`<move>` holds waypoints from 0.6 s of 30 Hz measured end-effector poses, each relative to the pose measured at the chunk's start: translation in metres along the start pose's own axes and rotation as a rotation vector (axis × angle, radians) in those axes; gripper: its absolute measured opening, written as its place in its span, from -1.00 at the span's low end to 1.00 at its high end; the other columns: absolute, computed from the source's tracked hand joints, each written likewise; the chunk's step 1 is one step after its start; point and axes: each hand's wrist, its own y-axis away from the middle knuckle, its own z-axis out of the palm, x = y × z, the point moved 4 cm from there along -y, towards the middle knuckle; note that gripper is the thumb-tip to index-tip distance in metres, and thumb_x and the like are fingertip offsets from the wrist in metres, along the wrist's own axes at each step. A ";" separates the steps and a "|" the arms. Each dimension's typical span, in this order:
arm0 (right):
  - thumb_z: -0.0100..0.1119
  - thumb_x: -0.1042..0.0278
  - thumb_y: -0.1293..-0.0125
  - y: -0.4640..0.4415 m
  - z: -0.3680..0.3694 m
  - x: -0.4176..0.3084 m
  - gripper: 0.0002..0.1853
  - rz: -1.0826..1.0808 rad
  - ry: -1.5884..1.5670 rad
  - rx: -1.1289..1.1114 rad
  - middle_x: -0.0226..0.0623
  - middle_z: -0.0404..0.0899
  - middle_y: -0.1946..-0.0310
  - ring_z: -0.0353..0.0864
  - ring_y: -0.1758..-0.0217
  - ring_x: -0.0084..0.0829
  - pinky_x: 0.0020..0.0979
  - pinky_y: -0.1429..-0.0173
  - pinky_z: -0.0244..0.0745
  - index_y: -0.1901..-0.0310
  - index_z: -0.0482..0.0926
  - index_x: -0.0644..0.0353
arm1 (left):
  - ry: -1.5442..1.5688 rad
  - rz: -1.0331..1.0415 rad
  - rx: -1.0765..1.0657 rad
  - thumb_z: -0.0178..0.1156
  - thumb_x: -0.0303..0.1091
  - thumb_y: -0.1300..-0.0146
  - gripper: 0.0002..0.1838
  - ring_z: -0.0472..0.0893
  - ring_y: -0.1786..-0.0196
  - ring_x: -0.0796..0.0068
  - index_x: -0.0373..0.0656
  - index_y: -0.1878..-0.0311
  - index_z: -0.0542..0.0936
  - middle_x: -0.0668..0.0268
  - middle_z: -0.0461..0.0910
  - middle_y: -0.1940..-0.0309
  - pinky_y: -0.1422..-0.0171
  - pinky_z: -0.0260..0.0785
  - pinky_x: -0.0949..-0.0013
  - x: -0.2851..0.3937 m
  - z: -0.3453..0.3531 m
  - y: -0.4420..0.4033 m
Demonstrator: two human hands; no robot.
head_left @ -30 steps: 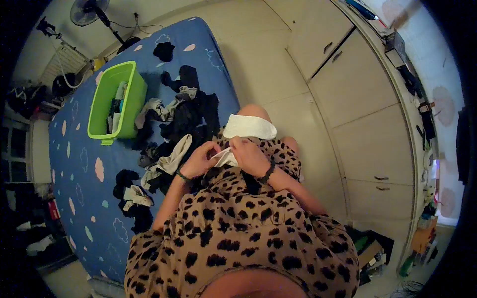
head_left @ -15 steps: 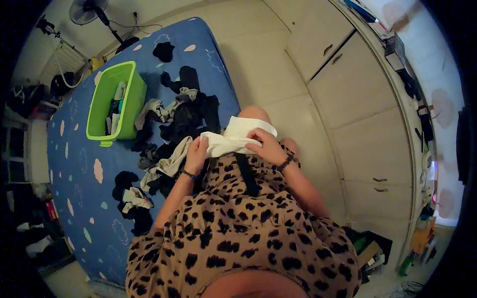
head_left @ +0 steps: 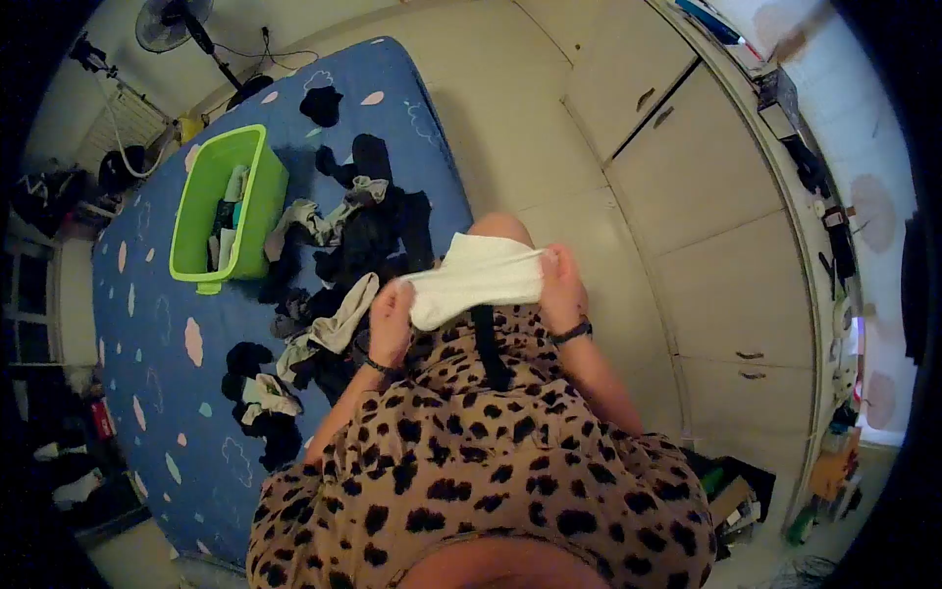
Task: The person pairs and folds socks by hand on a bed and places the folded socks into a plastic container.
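Note:
A white sock (head_left: 476, 280) is stretched sideways above my lap between both hands. My left hand (head_left: 392, 312) pinches its left end, with the fingers closed. At the other end, my right hand (head_left: 562, 287) grips the sock, also closed. Part of the white cloth lies over my knee. Just left of my left hand, a beige sock (head_left: 351, 312) lies on the pile of dark and grey socks (head_left: 363, 231) on the bed.
A green plastic basket (head_left: 257, 211) with folded socks (head_left: 228, 221) inside stands on the blue patterned bed (head_left: 157, 393). A smaller heap of black and white socks (head_left: 265, 402) lies nearer me. Cabinets (head_left: 721, 245) line the right side; a fan (head_left: 172, 25) stands behind the bed.
My right hand has moved right and slightly up, away from the left hand. The white sock, bunched before, is now pulled out flatter between them.

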 end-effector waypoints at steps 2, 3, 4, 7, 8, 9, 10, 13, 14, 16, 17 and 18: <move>0.03 0.35 -0.39 0.022 0.016 -0.001 -0.83 -0.230 0.489 -0.136 -0.15 0.53 0.30 0.47 0.28 -0.39 -0.42 0.12 0.39 0.11 0.42 0.27 | 0.010 -0.076 -0.031 -0.05 -0.24 -0.48 -0.69 0.52 0.23 0.64 -0.30 0.08 0.55 0.39 0.59 0.25 0.10 0.37 0.51 -0.017 0.005 -0.001; 0.02 0.36 -0.40 0.032 0.023 -0.021 -0.84 -0.126 0.487 -0.239 -0.09 0.51 0.34 0.47 0.29 -0.35 -0.39 0.11 0.39 0.10 0.43 0.25 | 0.024 -0.141 -0.016 -0.06 -0.23 -0.49 -0.68 0.54 0.20 0.62 -0.30 0.06 0.54 0.37 0.59 0.23 0.08 0.38 0.50 -0.016 0.006 0.000; 0.01 0.36 -0.40 0.033 0.013 -0.012 -0.84 -0.138 0.490 -0.125 -0.08 0.52 0.35 0.49 0.29 -0.31 -0.36 0.13 0.40 0.11 0.43 0.26 | 0.187 -0.134 -0.035 -0.08 -0.21 -0.49 -0.67 0.57 0.16 0.57 -0.30 0.04 0.52 0.34 0.59 0.22 0.06 0.40 0.49 -0.015 0.006 -0.006; 0.00 0.37 -0.40 0.022 -0.010 0.008 -0.85 -0.211 0.517 -0.021 -0.06 0.52 0.36 0.53 0.30 -0.24 -0.31 0.15 0.41 0.13 0.44 0.26 | 0.306 -0.311 -0.040 -0.08 -0.21 -0.49 -0.66 0.62 0.15 0.50 -0.30 -0.04 0.50 0.27 0.63 0.15 0.03 0.45 0.45 -0.054 -0.004 -0.018; -0.01 0.37 -0.40 0.025 -0.013 0.008 -0.85 -0.245 0.545 -0.012 -0.05 0.53 0.36 0.55 0.30 -0.20 -0.29 0.16 0.42 0.14 0.45 0.26 | 0.204 -0.303 -0.061 -0.06 -0.21 -0.48 -0.66 0.61 0.16 0.53 -0.30 -0.04 0.51 0.29 0.62 0.15 0.04 0.43 0.47 -0.071 -0.010 -0.021; -0.01 0.37 -0.40 0.022 -0.015 0.006 -0.85 -0.244 0.540 -0.004 -0.05 0.53 0.36 0.55 0.30 -0.20 -0.29 0.16 0.42 0.14 0.45 0.26 | 0.098 -0.292 -0.087 -0.05 -0.21 -0.48 -0.66 0.59 0.18 0.57 -0.30 -0.05 0.52 0.31 0.62 0.14 0.05 0.42 0.49 -0.068 -0.010 -0.023; -0.01 0.37 -0.40 0.017 -0.020 0.003 -0.86 -0.232 0.620 0.026 -0.04 0.53 0.37 0.55 0.29 -0.18 -0.29 0.16 0.42 0.14 0.45 0.26 | 0.023 -0.248 -0.188 -0.01 -0.21 -0.46 -0.66 0.56 0.21 0.63 -0.29 -0.04 0.55 0.39 0.62 0.19 0.09 0.40 0.53 -0.063 -0.011 -0.025; -0.02 0.37 -0.40 0.013 -0.028 -0.003 -0.85 -0.225 0.708 0.047 -0.07 0.54 0.38 0.56 0.28 -0.20 -0.30 0.15 0.42 0.16 0.45 0.27 | -0.175 -0.229 -0.427 0.01 -0.22 -0.46 -0.68 0.53 0.24 0.71 -0.28 0.01 0.58 0.46 0.62 0.22 0.10 0.38 0.56 -0.051 -0.010 -0.030; -0.03 0.35 -0.41 0.012 -0.028 -0.003 -0.84 -0.228 0.705 0.039 -0.10 0.54 0.39 0.55 0.28 -0.25 -0.31 0.14 0.42 0.17 0.45 0.27 | -0.234 -0.141 -0.442 0.04 -0.22 -0.43 -0.69 0.43 0.34 0.74 -0.30 0.12 0.60 0.52 0.55 0.40 0.24 0.32 0.54 -0.045 -0.008 -0.035; -0.02 0.29 -0.41 0.004 -0.036 0.006 -0.81 -0.161 0.717 0.045 -0.04 0.58 0.36 0.58 0.26 -0.12 -0.24 0.17 0.43 0.14 0.48 0.22 | -0.314 -0.061 -0.437 0.04 -0.22 -0.42 -0.69 0.41 0.36 0.74 -0.32 0.15 0.60 0.52 0.53 0.42 0.27 0.31 0.54 -0.025 0.004 -0.050; -0.01 0.22 -0.41 -0.001 -0.039 0.013 -0.78 -0.095 0.732 0.053 0.02 0.62 0.33 0.60 0.24 0.01 -0.17 0.20 0.44 0.10 0.50 0.17 | -0.392 0.020 -0.434 0.05 -0.23 -0.41 -0.69 0.40 0.38 0.74 -0.34 0.17 0.59 0.52 0.51 0.45 0.29 0.29 0.54 -0.012 0.013 -0.060; -0.01 0.22 -0.41 -0.005 -0.038 0.014 -0.78 -0.099 0.732 0.053 0.02 0.62 0.33 0.60 0.24 0.01 -0.17 0.20 0.44 0.10 0.50 0.17 | -0.460 0.115 -0.470 0.06 -0.25 -0.39 -0.70 0.41 0.39 0.73 -0.35 0.19 0.58 0.51 0.52 0.45 0.30 0.30 0.52 0.002 0.024 -0.071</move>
